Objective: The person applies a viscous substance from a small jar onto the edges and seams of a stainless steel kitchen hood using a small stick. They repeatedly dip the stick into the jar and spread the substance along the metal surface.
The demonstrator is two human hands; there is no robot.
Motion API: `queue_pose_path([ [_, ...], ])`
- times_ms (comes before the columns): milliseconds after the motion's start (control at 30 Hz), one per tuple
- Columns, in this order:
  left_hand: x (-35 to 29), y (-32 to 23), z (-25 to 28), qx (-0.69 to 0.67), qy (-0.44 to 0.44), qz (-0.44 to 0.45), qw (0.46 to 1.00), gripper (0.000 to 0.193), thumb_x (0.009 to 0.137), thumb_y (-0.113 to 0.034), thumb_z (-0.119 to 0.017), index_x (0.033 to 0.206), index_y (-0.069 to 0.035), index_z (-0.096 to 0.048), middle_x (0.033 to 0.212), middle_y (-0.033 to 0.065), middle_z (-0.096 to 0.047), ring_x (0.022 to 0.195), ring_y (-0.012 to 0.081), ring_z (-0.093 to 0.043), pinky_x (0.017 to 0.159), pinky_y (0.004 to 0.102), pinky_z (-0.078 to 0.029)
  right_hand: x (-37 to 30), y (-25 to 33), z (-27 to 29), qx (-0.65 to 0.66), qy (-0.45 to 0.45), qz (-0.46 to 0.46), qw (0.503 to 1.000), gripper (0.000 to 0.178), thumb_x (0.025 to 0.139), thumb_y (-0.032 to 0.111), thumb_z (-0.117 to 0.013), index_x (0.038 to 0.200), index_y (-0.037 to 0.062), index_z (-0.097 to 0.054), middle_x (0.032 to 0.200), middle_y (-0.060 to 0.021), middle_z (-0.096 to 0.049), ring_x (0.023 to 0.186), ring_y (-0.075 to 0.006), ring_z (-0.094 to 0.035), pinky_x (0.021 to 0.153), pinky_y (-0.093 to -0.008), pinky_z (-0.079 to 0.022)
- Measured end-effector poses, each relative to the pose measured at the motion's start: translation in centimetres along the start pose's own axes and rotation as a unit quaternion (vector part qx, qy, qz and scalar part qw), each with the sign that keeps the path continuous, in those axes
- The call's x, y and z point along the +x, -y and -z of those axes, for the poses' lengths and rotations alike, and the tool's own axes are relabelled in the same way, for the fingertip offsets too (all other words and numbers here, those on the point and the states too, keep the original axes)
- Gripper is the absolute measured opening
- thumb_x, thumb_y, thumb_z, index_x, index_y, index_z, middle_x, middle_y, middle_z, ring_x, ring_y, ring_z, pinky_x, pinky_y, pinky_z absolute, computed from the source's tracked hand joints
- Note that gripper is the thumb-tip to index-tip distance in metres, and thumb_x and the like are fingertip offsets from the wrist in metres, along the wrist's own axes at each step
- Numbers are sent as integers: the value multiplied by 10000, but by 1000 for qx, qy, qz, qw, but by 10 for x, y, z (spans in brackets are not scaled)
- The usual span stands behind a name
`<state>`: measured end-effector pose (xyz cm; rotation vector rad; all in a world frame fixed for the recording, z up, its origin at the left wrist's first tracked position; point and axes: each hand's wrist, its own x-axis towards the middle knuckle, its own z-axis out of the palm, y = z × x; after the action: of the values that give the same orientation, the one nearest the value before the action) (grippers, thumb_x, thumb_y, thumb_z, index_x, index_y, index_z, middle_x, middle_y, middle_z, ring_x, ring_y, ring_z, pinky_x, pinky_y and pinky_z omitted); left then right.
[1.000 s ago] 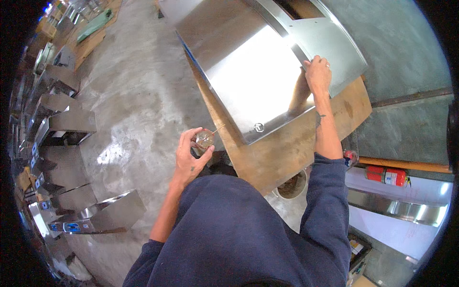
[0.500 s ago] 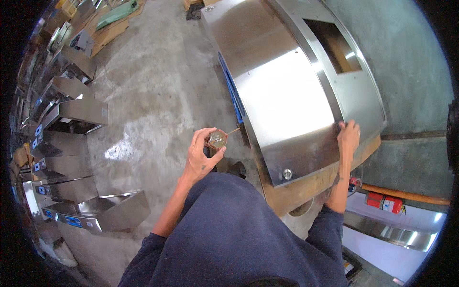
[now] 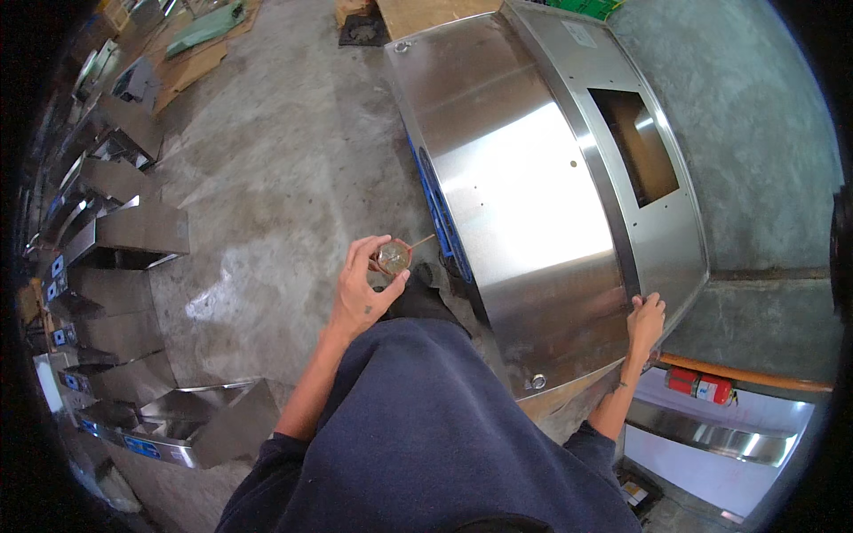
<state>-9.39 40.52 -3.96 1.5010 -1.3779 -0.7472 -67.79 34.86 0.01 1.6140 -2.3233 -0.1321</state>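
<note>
My left hand (image 3: 362, 282) is closed round a small round cup (image 3: 394, 258), its open top facing up. A thin stick (image 3: 423, 242) pokes out of the cup to the right; the contents look pale and cannot be made out. On the right lies a large, shiny stainless steel hood (image 3: 498, 186) with a rectangular cut-out (image 3: 635, 147) in its upper panel. My right hand (image 3: 646, 322) has its fingers curled on the hood's ridge near the close end; the fingertips are partly hidden.
Under the hood is a wooden tabletop (image 3: 426, 16). Several metal housings (image 3: 227, 422) line the left side of the concrete floor (image 3: 267, 169). A red fire extinguisher (image 3: 697, 386) lies at the lower right, and a dark mat (image 3: 364, 29) at the far side.
The hood has slid toward me along the tabletop, my right hand coming with it, and more wood shows at the far end. My left hand with the cup has shifted slightly left.
</note>
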Motion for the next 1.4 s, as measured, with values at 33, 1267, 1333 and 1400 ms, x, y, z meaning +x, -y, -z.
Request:
queue_pose_path([
  [33,5,0,-1,1,-1,-3,1000,600,899,-128,-872,1431,-27,-613,1383,158,-603,1097,261,-699,934,398,-612,0,-2,-2,2,4,0,1000,358,1045,366,-706,1149,60,-552,1171,-215,-644,1043,-495,-685,831,-587,-570],
  [1267,173,6,-56,-65,116,-74,988,634,888,-127,-881,1451,-49,-602,1397,145,-596,1198,274,-658,982,380,-579,-3,4,23,29,101,-32,994,357,1019,305,-734,1219,48,-587,1164,-281,-642,1035,-527,-673,870,-594,-547],
  [1333,160,8,-49,-72,100,-66,990,632,885,-116,-879,1450,-45,-604,1394,145,-595,1187,272,-660,975,380,-585,2,27,40,6,3,10,1000,420,1041,327,-716,1321,35,-603,1198,-273,-657,1068,-504,-676,903,-572,-555],
  [1400,147,4,-44,-67,91,-77,991,625,883,-112,-879,1442,-37,-608,1379,150,-607,1183,272,-662,962,381,-594,3,78,70,51,-92,69,992,476,1075,341,-684,1409,12,-608,1230,-259,-671,1101,-466,-679,941,-532,-560],
])
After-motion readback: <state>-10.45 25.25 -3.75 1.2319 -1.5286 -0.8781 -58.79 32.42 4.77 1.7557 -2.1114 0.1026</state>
